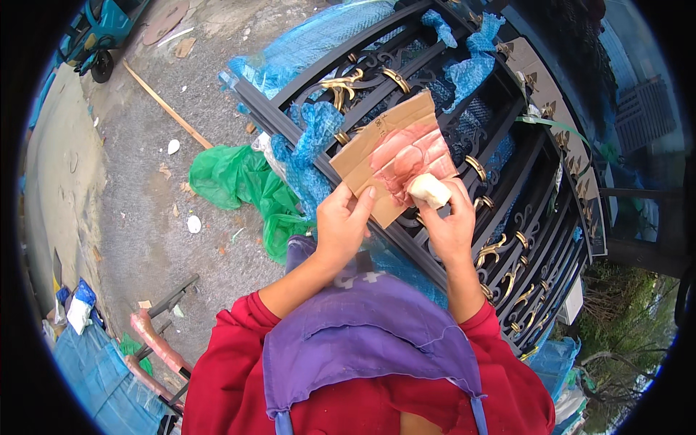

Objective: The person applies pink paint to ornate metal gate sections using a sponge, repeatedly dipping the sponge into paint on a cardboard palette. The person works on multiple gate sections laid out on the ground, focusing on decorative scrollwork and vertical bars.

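My left hand (342, 226) grips the lower left edge of a piece of brown cardboard (360, 154), thumb on top. A wet-looking pinkish-red smear (407, 151) covers the middle and right of the cardboard. Pinched between the fingers of my right hand (451, 228) is a cream-coloured chunk of sponge (429, 190). It sits over the cardboard's lower right part, at the edge of the smear; whether it touches cannot be told. Beneath both hands lies a stack of black metal railing panels (330, 64) with gold scroll ornaments (342, 85) and gold collars.
Blue bubble wrap (313, 138) is bunched over the panels' corner and edges. A green plastic bag (235, 177) and a wooden stick (167, 105) lie on the concrete floor at left. Pink-wrapped bars (154, 337) stand at lower left. Cardboard strips (540, 80) edge the stack's far right side.
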Tool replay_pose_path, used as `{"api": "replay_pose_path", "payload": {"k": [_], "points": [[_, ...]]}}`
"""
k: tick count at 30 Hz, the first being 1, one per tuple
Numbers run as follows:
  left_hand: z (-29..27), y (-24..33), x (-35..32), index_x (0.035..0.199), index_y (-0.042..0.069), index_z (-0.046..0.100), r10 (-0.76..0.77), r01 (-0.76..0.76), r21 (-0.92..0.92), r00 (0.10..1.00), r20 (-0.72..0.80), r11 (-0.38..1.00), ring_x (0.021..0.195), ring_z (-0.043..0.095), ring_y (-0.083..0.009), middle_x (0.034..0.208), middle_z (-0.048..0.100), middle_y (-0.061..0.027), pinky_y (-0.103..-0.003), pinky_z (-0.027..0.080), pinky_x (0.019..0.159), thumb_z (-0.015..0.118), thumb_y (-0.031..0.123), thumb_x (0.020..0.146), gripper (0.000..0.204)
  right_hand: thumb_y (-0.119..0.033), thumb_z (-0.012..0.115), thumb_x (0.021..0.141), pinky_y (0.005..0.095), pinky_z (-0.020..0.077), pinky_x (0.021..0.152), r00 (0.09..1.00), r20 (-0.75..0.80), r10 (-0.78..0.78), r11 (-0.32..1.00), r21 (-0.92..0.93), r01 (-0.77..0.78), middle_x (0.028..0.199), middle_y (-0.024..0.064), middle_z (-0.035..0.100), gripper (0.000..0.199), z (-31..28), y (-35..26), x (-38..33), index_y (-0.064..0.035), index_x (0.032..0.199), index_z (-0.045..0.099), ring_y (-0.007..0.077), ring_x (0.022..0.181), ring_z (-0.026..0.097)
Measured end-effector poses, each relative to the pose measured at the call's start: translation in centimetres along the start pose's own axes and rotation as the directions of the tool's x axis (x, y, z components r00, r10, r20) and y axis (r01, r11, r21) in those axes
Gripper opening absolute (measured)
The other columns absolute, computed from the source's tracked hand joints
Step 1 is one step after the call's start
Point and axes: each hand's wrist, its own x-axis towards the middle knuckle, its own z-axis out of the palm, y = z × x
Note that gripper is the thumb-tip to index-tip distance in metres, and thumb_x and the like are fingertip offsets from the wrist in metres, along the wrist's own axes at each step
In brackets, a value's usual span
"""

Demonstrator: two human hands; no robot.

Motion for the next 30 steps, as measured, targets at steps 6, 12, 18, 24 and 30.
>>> {"api": "replay_pose_path", "payload": {"k": [6, 12, 18, 24, 30], "points": [[-6.8, 1.1, 6.2, 0.113, -0.002, 0.055, 0.047, -0.12, -0.288, 0.968, -0.246, 0.95, 0.069, 0.065, -0.0128, 0.094, 0.066, -0.01, -0.023, 0.052, 0.047, 0.056, 0.023, 0.098, 0.029, -0.007, 0.065, 0.089, 0.0328, 0.0462, 0.094, 0.984, -0.09, 0.152, 0.905, 0.414, -0.102, 0.113, 0.0103, 0.065, 0.03, 0.3, 1.1, 5.3, 0.0029, 0.116, 0.059, 0.0179, 0.105, 0.062], [-14.7, 0.7, 11.3, 0.115, 0.002, 0.053, 0.019, -0.235, -0.529, 0.925, -0.381, 0.815, 0.091, 0.068, -0.0199, 0.108, 0.066, -0.0114, -0.034, 0.057, 0.08, 0.057, 0.027, 0.097, 0.031, -0.009, 0.065, 0.09, 0.0336, 0.0445, 0.097, 0.991, -0.011, 0.136, 0.853, 0.51, -0.112, 0.114, 0.0097, 0.065, 0.031, 4.9, 0.4, 11.7, 0.003, 0.118, 0.058, 0.0184, 0.106, 0.061], [-17.4, 0.7, 14.3, 0.12, 0.002, 0.052, 0.021, -0.259, -0.552, 0.916, -0.4, 0.793, 0.094, 0.068, -0.0198, 0.109, 0.066, -0.011, -0.033, 0.056, 0.081, 0.055, 0.026, 0.098, 0.032, -0.007, 0.067, 0.085, 0.028, 0.0464, 0.085, 0.997, 0.07, 0.02, 0.978, 0.207, -0.035, 0.108, 0.0057, 0.058, 0.027, 11.5, 2.5, 17.2, -0.0005, 0.111, 0.062, 0.0162, 0.098, 0.059], [-18.1, -0.1, 15.8, 0.123, 0.002, 0.051, -0.033, -0.221, -0.559, 0.913, -0.407, 0.799, 0.094, 0.068, -0.0198, 0.111, 0.065, -0.0115, -0.034, 0.057, 0.082, 0.054, 0.026, 0.098, 0.034, -0.004, 0.067, 0.077, 0.0359, 0.0449, 0.088, 0.958, 0.201, -0.205, 0.967, -0.107, 0.23, 0.103, 0.0105, 0.062, 0.024, 16.2, 2.9, 20.3, -0.0037, 0.101, 0.065, 0.0294, 0.098, 0.057], [-19.8, -0.5, 16.2, 0.123, 0.002, 0.051, -0.04, -0.22, -0.554, 0.908, -0.418, 0.803, 0.094, 0.068, -0.02, 0.112, 0.065, -0.0113, -0.033, 0.057, 0.079, 0.055, 0.027, 0.098, 0.036, 0.004, 0.059, 0.077, 0.0368, 0.0459, 0.084, 0.925, 0.247, -0.289, 0.886, -0.296, 0.356, 0.1, 0.0079, 0.064, 0.028, 17.4, 3.4, 21.0, -0.0094, 0.1, 0.069, 0.0294, 0.095, 0.056]]}}
